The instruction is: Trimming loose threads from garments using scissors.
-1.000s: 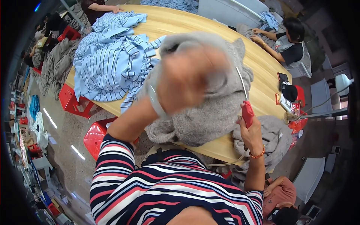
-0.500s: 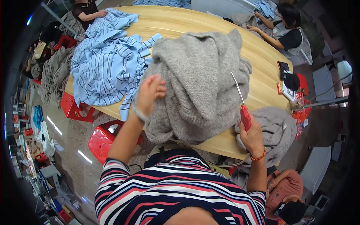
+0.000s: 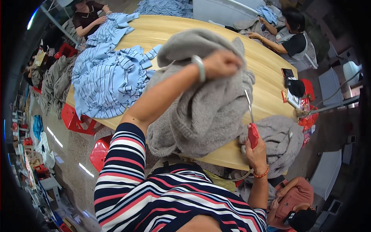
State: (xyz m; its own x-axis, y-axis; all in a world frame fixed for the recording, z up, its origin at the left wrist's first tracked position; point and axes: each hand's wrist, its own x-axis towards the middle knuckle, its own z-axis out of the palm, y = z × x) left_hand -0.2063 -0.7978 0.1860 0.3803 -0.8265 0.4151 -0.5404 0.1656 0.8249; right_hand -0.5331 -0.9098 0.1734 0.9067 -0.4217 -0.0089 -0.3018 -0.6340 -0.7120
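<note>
A large heap of grey knitted garments [image 3: 205, 120] lies on the table in front of me. My left hand [image 3: 223, 63] reaches across its top, blurred by motion, with the fingers curled in at the knit. Behind that wrist a fold of the grey knit [image 3: 189, 42] bulges upward. To the right of the heap, my right hand [image 3: 256, 152] is closed round a red-handled tool [image 3: 253, 135]. Its long thin metal shaft points up and away, close to the heap's right side. Whether the tool has one blade or two, I cannot tell.
Blue striped garments [image 3: 112, 77] cover the left of the wooden table [image 3: 154, 29]. More grey knitwear [image 3: 276, 135] lies at the near right corner. Red stools [image 3: 100, 152] stand at the left edge. Co-workers sit at the far left, far right [image 3: 290, 42] and near right [image 3: 295, 197].
My left hand has swung from the heap's left side rightward across its top, and the upper grey knit has been lifted into a fold. My right hand still holds the red-handled tool.
</note>
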